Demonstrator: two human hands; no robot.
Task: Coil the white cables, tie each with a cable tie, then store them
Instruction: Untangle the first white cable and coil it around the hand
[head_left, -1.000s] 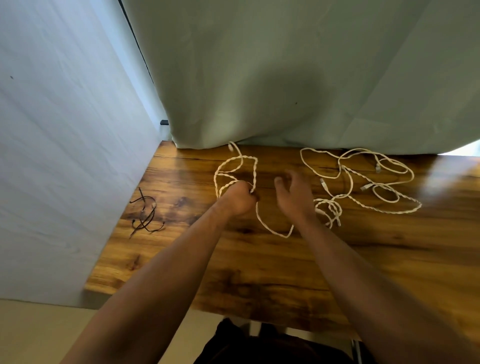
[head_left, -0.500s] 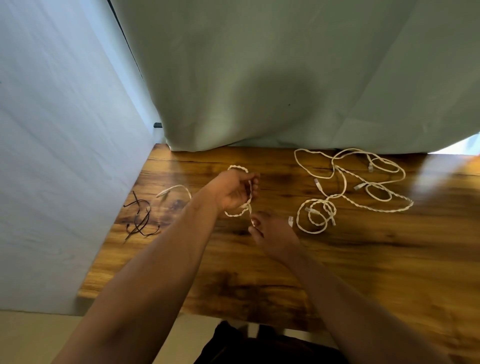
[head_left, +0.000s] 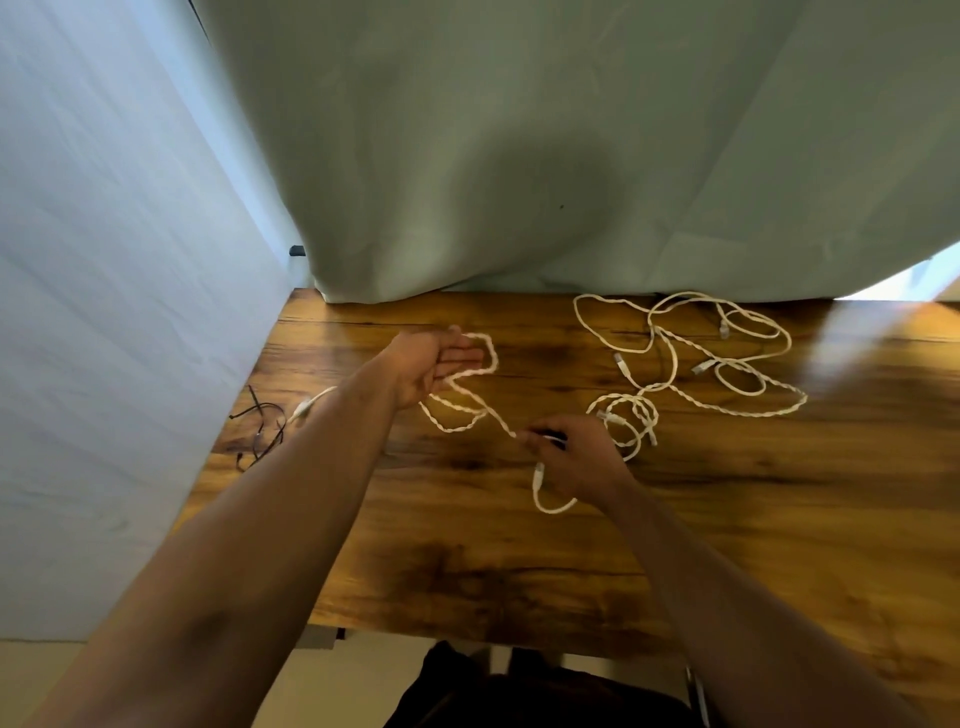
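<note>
One view, from the head, carries everything. The left hand (head_left: 434, 364) is held palm up above the table (head_left: 779, 519), fingers nearly straight and not clenched, and loops of a white cable (head_left: 462, 415) drape across the palm and sag toward the wood. The right hand (head_left: 576, 460) sits nearer the body and pinches the same cable between thumb and fingertips, with a short tail and its plug (head_left: 539, 474) curling below the hand. A dark streak at those fingertips is too blurred to name. The loose cables (head_left: 701, 367) sprawl uncoiled at the far right of the table, one end wound into a small ring just beside the right hand. The black ties (head_left: 262, 431) lie in a tangle at the left edge, near a pale cloth (head_left: 519, 156) that hangs behind. By my reading the coiling of the first cable is in hand, nothing is tied and nothing stored. The next move seems to call for laying the pinched length over the open palm as a further loop, then closing the left fingers so the bundle does not spring apart. After that comes a reach left for a tie.
</note>
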